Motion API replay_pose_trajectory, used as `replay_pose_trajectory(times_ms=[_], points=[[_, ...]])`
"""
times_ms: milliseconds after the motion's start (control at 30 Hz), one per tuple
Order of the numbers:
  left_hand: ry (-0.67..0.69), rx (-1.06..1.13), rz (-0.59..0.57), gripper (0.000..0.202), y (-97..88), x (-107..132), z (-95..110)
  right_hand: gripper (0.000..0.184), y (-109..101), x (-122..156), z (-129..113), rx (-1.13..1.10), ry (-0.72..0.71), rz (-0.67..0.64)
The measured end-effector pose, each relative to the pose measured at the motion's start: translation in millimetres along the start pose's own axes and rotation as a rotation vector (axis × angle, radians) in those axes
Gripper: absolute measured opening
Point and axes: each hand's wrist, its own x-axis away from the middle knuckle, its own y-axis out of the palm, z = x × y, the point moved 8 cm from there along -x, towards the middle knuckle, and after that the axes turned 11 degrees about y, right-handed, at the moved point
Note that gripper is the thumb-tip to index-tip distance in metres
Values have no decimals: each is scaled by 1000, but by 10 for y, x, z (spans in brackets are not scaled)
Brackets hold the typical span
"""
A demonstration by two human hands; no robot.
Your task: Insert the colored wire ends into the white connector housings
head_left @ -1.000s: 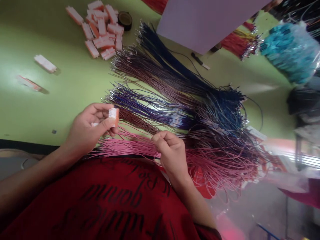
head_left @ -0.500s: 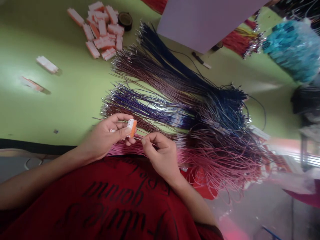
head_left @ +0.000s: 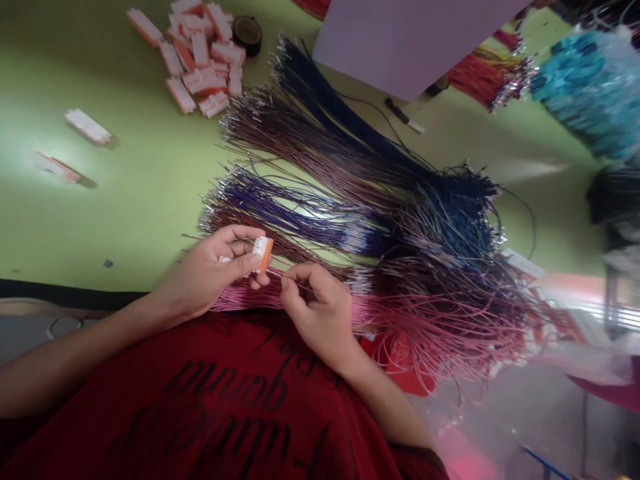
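Observation:
My left hand (head_left: 207,273) pinches a small white and orange connector (head_left: 262,253) between thumb and fingers, just above the table's near edge. My right hand (head_left: 315,310) is closed in a pinch on a thin pink wire (head_left: 280,273) whose tip meets the connector. Both hands hover over a bundle of pink wires (head_left: 410,320) lying along the near edge. Beyond it lie bundles of purple wires (head_left: 280,203), brown wires (head_left: 300,143) and dark blue wires (head_left: 340,110), all with metal tips fanned to the left.
A heap of white and orange connectors (head_left: 200,57) sits at the far left of the green table (head_left: 100,213), with two loose connectors (head_left: 87,127) further left. A black tape roll (head_left: 249,30), a grey board (head_left: 400,40), red wires (head_left: 475,70) and a teal bag (head_left: 585,87) lie beyond.
My left hand carried the connector rightward and nearer. My right hand left the pink bundle with one wire and brought its tip up to the connector.

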Motion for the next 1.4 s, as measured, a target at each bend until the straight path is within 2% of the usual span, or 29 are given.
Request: replay_pose_trajectory(times_ms=[133,567,1133,1267,1400], points=[[-21,34,-12,51,31,7,-6,17,-1,-8,25,-37,58,-19],[-17,57,-20,52,44,49,4,17,-28,64,-41,-65,27,-21],[-78,-48,-20,50,107,131,9,20,193,155,-41,-92,-42,-134],[-28,-117,13,48,-18,100,64,22,47,77,41,6,-110,-110],[-47,-175,-18,43,-57,69,53,13,-271,-118,263,349,-206,97]])
